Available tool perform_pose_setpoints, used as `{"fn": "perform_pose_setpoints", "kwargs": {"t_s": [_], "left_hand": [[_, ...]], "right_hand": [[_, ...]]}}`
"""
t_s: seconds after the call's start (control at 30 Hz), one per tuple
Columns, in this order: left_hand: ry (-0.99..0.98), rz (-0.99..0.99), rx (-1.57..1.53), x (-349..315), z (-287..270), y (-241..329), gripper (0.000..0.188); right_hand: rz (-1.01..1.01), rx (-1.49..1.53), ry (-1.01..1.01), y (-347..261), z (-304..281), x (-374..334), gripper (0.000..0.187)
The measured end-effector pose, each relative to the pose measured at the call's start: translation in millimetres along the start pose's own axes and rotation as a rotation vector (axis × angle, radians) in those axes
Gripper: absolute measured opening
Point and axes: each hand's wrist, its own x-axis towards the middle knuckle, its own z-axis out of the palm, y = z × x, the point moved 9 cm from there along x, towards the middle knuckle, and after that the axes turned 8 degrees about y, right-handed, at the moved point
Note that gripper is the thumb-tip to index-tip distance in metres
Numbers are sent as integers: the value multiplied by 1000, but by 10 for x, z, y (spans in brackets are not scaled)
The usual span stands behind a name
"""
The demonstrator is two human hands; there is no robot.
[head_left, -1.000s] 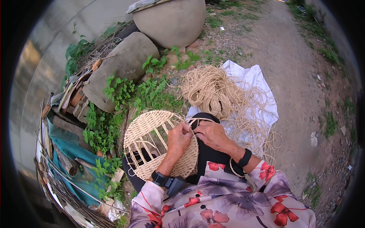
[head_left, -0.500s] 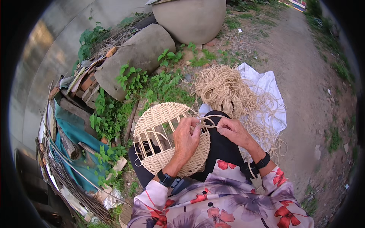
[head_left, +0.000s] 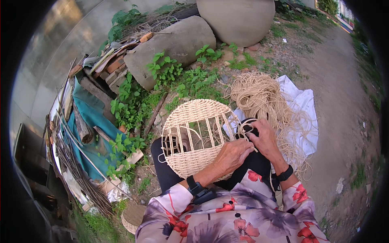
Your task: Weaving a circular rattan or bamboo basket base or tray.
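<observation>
Resting on my dark-trousered lap is a round-ended, pale woven basket frame (head_left: 198, 156), with dense weave at its far and near bands and bare upright strands between them. At its right edge my left hand (head_left: 231, 155) is closed, fingertips pinched on a strand of twisted straw cord. Touching it, my right hand (head_left: 264, 137) is closed too, thumb and fingers on the same cord (head_left: 243, 126), which loops up between the hands and the frame. The exact pinch point is partly hidden behind the fingers.
Beyond my right knee, a big heap of loose cord (head_left: 257, 95) lies on a white sheet (head_left: 304, 117). Left are stacked sticks (head_left: 81, 162), a teal cloth (head_left: 91, 117) and weeds. A concrete cylinder (head_left: 172, 50) and large round vessel (head_left: 239, 20) stand behind. A round woven piece (head_left: 131, 216) sits lower left.
My view has swung left, so the scene sits further right. My left hand has moved right, off the frame's top edge, and now meets my right hand. The cord between them is shorter.
</observation>
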Motion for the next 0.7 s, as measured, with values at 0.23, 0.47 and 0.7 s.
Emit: {"fn": "perform_pose_setpoints", "kwargs": {"t_s": [0.23,0.47,0.7], "left_hand": [[-18,-8,-58,-57,-85,-73,10],[-44,-13,-28,-50,-3,-68,10],[74,-7,-50,76,-441,127,11]], "right_hand": [[-271,-573,243,104,-597,92,17],[420,-777,313,2232,-2806,-513,31],[44,26,61,-126,-1786,2,27]]}}
